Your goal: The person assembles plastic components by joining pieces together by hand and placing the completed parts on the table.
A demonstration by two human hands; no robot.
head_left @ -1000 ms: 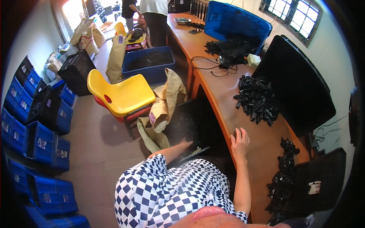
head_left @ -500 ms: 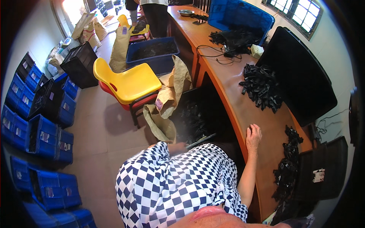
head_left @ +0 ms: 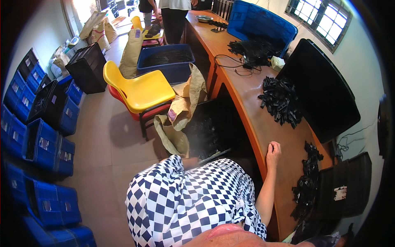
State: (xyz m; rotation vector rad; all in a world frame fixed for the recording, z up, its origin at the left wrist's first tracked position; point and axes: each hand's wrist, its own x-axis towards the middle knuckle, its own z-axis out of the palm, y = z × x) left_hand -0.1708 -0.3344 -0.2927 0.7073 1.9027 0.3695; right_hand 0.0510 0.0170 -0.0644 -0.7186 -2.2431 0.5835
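Observation:
My left hand (head_left: 190, 163) is low in front of me, partly behind my checked sleeve and smeared. It is beside the near rim of a black bin (head_left: 216, 155) that holds dark plastic pieces (head_left: 203, 136); its fingers cannot be made out. On the brown table's (head_left: 257, 138) near edge rests my right hand (head_left: 273, 153), its fingers curled in and nothing visible in them. Nearest to it on the tabletop are a heap of black plastic pieces (head_left: 280, 101) and a strip of similar black pieces (head_left: 305, 181).
Paper sacks (head_left: 175, 138) stand against the bin, beside a yellow chair (head_left: 146, 92). Blue crates (head_left: 51, 150) line the left wall. A large black tub (head_left: 325, 84) and a blue tub (head_left: 263, 20) lie tipped on the table. Another person (head_left: 175, 18) stands at the back.
My right hand has drawn its fingers in on the table edge. My left hand has shifted slightly left by the bin rim. The view has moved a little.

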